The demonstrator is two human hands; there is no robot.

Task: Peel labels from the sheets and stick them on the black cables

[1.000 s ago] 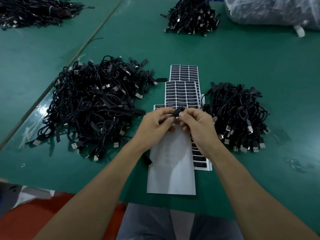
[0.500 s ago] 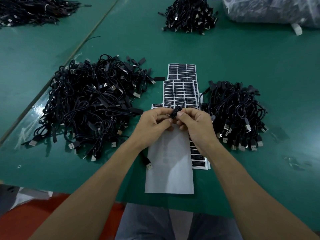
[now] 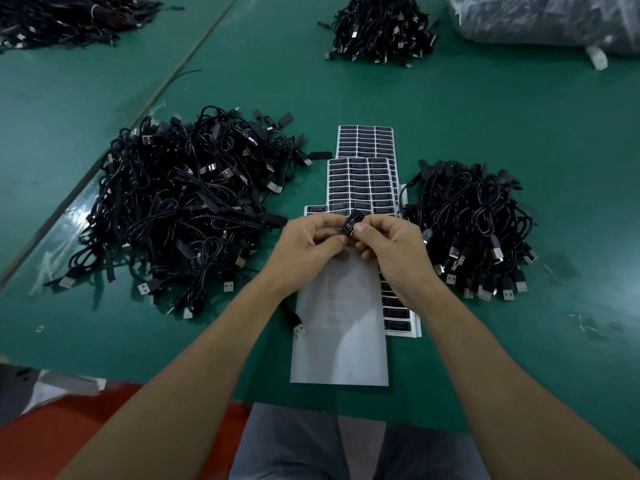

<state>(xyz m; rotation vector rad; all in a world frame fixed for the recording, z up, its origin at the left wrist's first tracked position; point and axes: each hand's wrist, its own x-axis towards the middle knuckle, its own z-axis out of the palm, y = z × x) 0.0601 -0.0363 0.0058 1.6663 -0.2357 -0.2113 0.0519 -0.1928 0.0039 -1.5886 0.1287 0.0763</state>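
Observation:
My left hand (image 3: 304, 249) and my right hand (image 3: 394, 252) meet over the label sheets and together pinch a small black cable part (image 3: 352, 223) with a label on it. That cable's USB plug (image 3: 298, 328) hangs down below my left wrist. Sheets of black labels (image 3: 360, 181) lie on the green table beyond my hands. A blank white backing sheet (image 3: 341, 337) lies under my wrists, and a partly used sheet (image 3: 398, 317) sticks out at its right.
A big heap of black cables (image 3: 180, 209) lies to the left, a smaller heap (image 3: 474, 230) to the right. More cable piles sit far back at centre (image 3: 381, 27) and left (image 3: 65, 17). A plastic bag (image 3: 543, 19) fills the far right corner.
The two hands stay together on the cable part and have only shifted their fingers slightly around it. The view dipped a little.

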